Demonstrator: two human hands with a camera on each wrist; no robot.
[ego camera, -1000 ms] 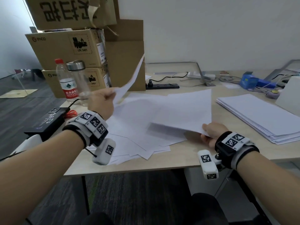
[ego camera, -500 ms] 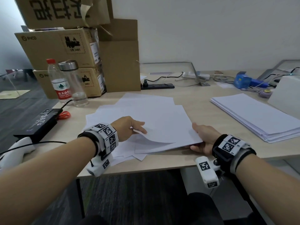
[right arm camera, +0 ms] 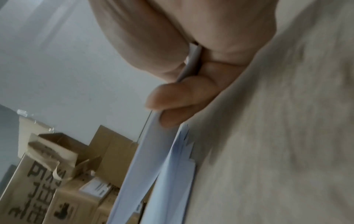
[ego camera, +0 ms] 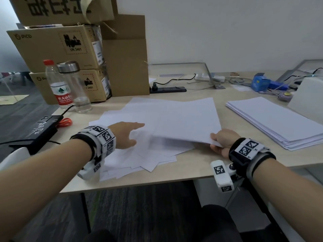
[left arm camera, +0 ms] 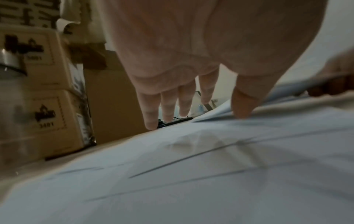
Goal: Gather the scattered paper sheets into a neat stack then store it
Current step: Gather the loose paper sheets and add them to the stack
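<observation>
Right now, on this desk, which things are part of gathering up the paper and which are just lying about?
Part of the job:
- scattered sheets
- gathered sheets, pinched at a corner by the right hand
- left hand, fingers straight over the scattered sheets

Just lying about:
- neat paper stack
- cardboard boxes
- water bottle
- clear flask
- scissors
- power strip
- blue box

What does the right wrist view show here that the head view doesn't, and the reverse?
Only the right wrist view shows the grip itself: the right hand pinches the edge of the gathered sheets between thumb and curled fingers. Only the head view shows the left hand flat on the scattered sheets, the neat stack and the two bottles. Both show the cardboard boxes and the desk.
</observation>
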